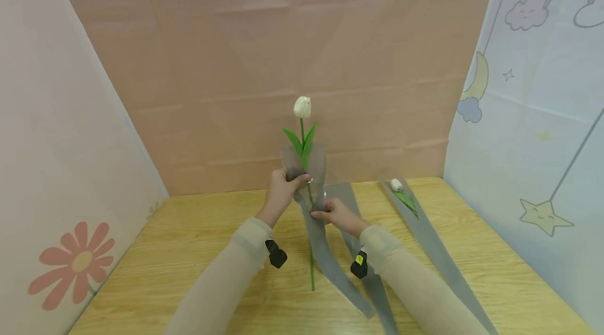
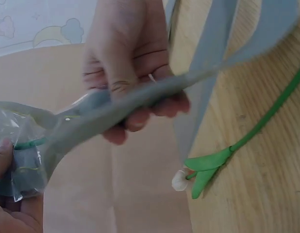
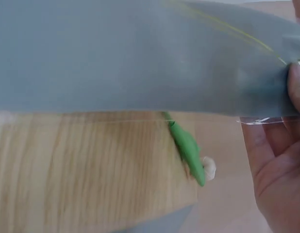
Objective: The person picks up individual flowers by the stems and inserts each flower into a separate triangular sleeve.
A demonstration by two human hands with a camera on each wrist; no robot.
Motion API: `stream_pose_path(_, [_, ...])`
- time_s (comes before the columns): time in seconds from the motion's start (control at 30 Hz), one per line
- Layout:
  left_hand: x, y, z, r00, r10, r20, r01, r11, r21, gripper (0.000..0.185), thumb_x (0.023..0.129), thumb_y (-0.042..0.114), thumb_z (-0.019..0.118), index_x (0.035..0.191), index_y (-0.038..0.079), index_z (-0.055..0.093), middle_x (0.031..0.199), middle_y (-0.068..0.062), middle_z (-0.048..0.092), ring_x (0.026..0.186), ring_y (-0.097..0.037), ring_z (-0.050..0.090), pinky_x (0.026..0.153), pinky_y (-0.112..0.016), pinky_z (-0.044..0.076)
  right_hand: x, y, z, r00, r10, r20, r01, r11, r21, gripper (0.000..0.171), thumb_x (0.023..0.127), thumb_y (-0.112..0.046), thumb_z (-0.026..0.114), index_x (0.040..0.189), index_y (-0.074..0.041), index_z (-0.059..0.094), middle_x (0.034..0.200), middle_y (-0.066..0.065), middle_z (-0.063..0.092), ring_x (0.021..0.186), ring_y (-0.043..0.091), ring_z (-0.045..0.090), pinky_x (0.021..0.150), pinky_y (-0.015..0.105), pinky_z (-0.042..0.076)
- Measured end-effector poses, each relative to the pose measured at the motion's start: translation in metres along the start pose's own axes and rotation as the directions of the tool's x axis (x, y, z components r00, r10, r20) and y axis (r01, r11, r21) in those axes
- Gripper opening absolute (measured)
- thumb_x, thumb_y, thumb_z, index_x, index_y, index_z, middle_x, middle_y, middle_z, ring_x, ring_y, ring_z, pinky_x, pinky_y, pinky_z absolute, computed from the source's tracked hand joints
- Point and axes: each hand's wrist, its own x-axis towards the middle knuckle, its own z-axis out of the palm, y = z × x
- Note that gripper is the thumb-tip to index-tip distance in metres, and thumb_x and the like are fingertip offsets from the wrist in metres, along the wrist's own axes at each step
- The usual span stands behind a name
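A white artificial tulip (image 1: 302, 107) with green leaves (image 1: 302, 143) stands upright above the table, its green stem (image 1: 312, 272) running down through a grey plastic sleeve (image 1: 321, 243). My left hand (image 1: 294, 180) grips the sleeve's upper part around the stem. Just below, my right hand (image 1: 318, 213) pinches the sleeve's edge. In the left wrist view the right hand (image 2: 125, 73) curls round the grey sleeve (image 2: 155, 94), and the left thumb (image 2: 7, 155) presses on clear crumpled film. The right wrist view is mostly filled by the sleeve (image 3: 140, 63).
A second white tulip (image 1: 396, 184) lies inside another grey sleeve (image 1: 436, 254) on the wooden table (image 1: 189, 251), to the right. A further grey sleeve (image 1: 346, 193) lies under my right forearm. Paper backdrops close the table on three sides.
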Motion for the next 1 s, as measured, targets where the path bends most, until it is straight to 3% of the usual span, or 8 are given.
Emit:
stream_pose_path(0.17, [-0.004,-0.006,0.002,0.998,-0.046,0.038,0.043,0.997,0.07,0.04,0.085,0.034,0.074,0.06,0.008,0.057,0.043,0.007,0.03,0.037,-0.008,0.023,0.038,-0.023,0.024,0.001,-0.011,0.001,1.0,-0.019,-0.016,0.019,1.0,0.011,0.028,0.097,-0.02,0.06,0.073,-0.006,0.058,0.066,-0.005,0.057,0.067,0.007,0.057,0.08,0.036,0.055])
stream_pose_path(0.3, [-0.006,-0.007,0.004,0.998,-0.037,0.042,0.034,0.996,0.088,0.048,0.086,0.035,0.074,0.054,0.012,0.046,0.042,0.008,0.026,0.036,-0.008,0.022,0.037,-0.024,0.025,0.002,-0.018,-0.003,0.997,-0.051,-0.059,0.052,0.998,0.018,0.033,0.097,-0.016,0.059,0.065,-0.012,0.053,0.056,-0.008,0.05,0.056,0.006,0.05,0.075,0.035,0.055])
stream_pose_path(0.37, [-0.007,-0.007,0.005,0.999,-0.031,0.043,0.027,0.996,0.082,0.044,0.086,0.033,0.074,0.055,0.01,0.052,0.042,0.007,0.028,0.037,-0.009,0.022,0.038,-0.024,0.026,0.004,-0.02,-0.005,0.996,-0.064,-0.064,0.066,0.998,0.024,0.035,0.097,-0.015,0.059,0.063,-0.01,0.053,0.053,-0.008,0.048,0.051,0.006,0.046,0.074,0.034,0.055])
stream_pose_path(0.47, [-0.007,-0.008,0.005,0.998,-0.036,0.046,0.032,0.996,0.077,0.041,0.086,0.032,0.074,0.058,0.007,0.058,0.042,0.007,0.029,0.037,-0.009,0.022,0.039,-0.024,0.026,0.005,-0.019,-0.006,0.996,-0.074,-0.047,0.076,0.996,0.045,0.035,0.097,-0.019,0.06,0.064,-0.008,0.056,0.056,-0.007,0.055,0.053,0.006,0.052,0.075,0.034,0.055])
stream_pose_path(0.57, [-0.006,-0.009,0.006,0.998,-0.04,0.056,0.036,0.997,0.063,0.036,0.086,0.03,0.074,0.062,0.005,0.064,0.042,0.008,0.035,0.037,-0.008,0.027,0.04,-0.023,0.029,0.004,-0.014,-0.007,0.993,-0.109,-0.033,0.111,0.992,0.063,0.033,0.097,-0.025,0.061,0.067,-0.01,0.059,0.066,-0.006,0.064,0.068,0.008,0.063,0.076,0.033,0.057])
stream_pose_path(0.67, [-0.006,-0.008,0.007,0.997,-0.028,0.07,0.026,0.999,0.029,0.033,0.085,0.027,0.075,0.067,0.001,0.067,0.045,0.006,0.043,0.041,-0.008,0.036,0.045,-0.024,0.036,0.003,-0.013,-0.008,0.991,-0.133,-0.034,0.135,0.989,0.067,0.037,0.096,-0.028,0.061,0.063,-0.016,0.049,0.063,-0.009,0.06,0.07,0.008,0.063,0.076,0.033,0.057])
stream_pose_path(0.83, [-0.003,0.003,0.005,0.997,0.0,0.073,0.001,1.0,-0.017,0.023,0.086,0.022,0.074,0.079,0.0,0.073,0.069,-0.003,0.069,0.063,-0.007,0.061,0.06,-0.025,0.051,0.004,-0.016,-0.007,0.993,-0.114,-0.044,0.118,0.988,0.1,0.034,0.097,-0.02,0.06,0.064,-0.012,0.054,0.074,-0.011,0.067,0.083,0.01,0.067,0.082,0.039,0.056])
stream_pose_path(1.0, [0.0,0.015,0.002,0.998,-0.004,0.069,0.005,1.0,-0.015,0.021,0.084,0.021,0.076,0.088,0.001,0.076,0.088,-0.011,0.074,0.072,-0.009,0.065,0.063,-0.022,0.051,0.004,-0.017,-0.006,0.996,-0.064,-0.058,0.069,0.993,0.098,0.022,0.097,-0.02,0.06,0.082,-0.005,0.066,0.088,-0.007,0.07,0.091,0.009,0.065,0.084,0.04,0.055])
